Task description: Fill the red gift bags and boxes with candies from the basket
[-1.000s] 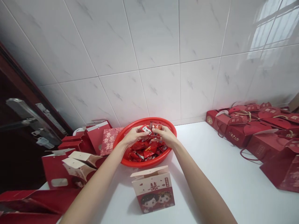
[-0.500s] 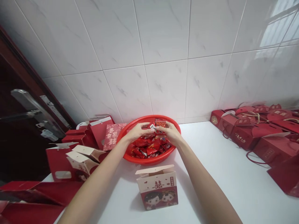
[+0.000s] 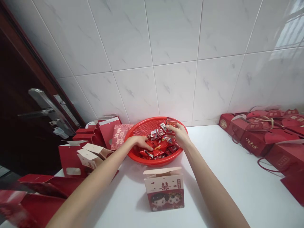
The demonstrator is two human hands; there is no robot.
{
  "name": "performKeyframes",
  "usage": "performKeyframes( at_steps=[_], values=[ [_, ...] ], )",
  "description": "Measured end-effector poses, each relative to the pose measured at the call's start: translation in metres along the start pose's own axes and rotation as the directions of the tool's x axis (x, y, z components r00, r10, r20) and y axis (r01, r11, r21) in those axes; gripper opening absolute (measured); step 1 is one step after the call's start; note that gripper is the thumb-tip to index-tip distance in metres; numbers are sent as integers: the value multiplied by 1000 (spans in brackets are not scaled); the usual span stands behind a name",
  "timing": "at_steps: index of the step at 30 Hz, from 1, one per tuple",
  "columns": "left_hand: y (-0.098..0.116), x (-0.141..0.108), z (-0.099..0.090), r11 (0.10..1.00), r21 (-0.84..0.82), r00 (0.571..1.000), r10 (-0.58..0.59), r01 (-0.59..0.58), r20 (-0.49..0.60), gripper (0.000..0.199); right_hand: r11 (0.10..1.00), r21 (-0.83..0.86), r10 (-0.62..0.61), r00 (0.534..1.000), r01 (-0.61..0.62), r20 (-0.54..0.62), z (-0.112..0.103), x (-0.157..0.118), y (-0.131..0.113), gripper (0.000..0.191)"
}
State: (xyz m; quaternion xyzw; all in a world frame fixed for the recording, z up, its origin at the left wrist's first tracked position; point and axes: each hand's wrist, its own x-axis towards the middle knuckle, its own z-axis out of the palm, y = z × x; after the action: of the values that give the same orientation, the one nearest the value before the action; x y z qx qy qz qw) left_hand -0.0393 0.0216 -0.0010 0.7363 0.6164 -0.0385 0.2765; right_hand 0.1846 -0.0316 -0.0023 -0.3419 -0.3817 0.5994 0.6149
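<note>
R hand (image 3: 180,135) pinches sm. red sweet packets (image 3: 163,127), one w/ a white label; L hand (image 3: 141,142) dips among loose packets (image 3: 159,149), fingertips hidden, so can't tell if it grips. Prob. best: firm R pinch, L picking singles. White label slants upper L to lower R, above oval red basket (image 3: 155,163), long axis approx. parallel to desk's (image 3: 213,177) back edge. Nearer viewer: upright gift box (image 3: 166,193), mouth up.
</note>
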Motion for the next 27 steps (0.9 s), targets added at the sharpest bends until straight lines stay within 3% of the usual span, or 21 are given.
performKeyframes(
  at_steps=[4, 8, 11, 14, 18, 21, 27],
  values=[
    [9, 8, 10, 989, -98, 991, -100, 108, 90, 62, 1000, -2, 4, 1000, -4, 3, -1, 2, 2, 26],
    [11, 16, 13, 988, -150, 999, -15, 22, 48, 62, 1000, -9, 1, 1000, -1, 9, 0, 1, 1, 25],
    [12, 17, 12, 951, -236, 978, 179, -199, -105, 60, 1000, -11, -2, 1000, 2, 10, 0, 0, 0, 24],
    [14, 16, 9, 852, -352, 907, 286, -389, -310, 65, 1000, -12, -3, 1000, 3, -2, 0, 0, 0, 23],
    [14, 15, 5, 756, -465, 841, 204, -460, -501, 72, 1000, -4, -7, 1000, 7, 8, 0, 1, 1, 23],
    [13, 15, 3, 718, -472, 791, 181, -512, -584, 71, 1000, 7, 9, 1000, -9, 5, 0, 0, 0, 22],
    [10, 18, 2, 628, -559, 785, 140, -542, -604, 77, 999, -8, 34, 999, -34, 18, -1, -1, 0, 23]
  ],
)
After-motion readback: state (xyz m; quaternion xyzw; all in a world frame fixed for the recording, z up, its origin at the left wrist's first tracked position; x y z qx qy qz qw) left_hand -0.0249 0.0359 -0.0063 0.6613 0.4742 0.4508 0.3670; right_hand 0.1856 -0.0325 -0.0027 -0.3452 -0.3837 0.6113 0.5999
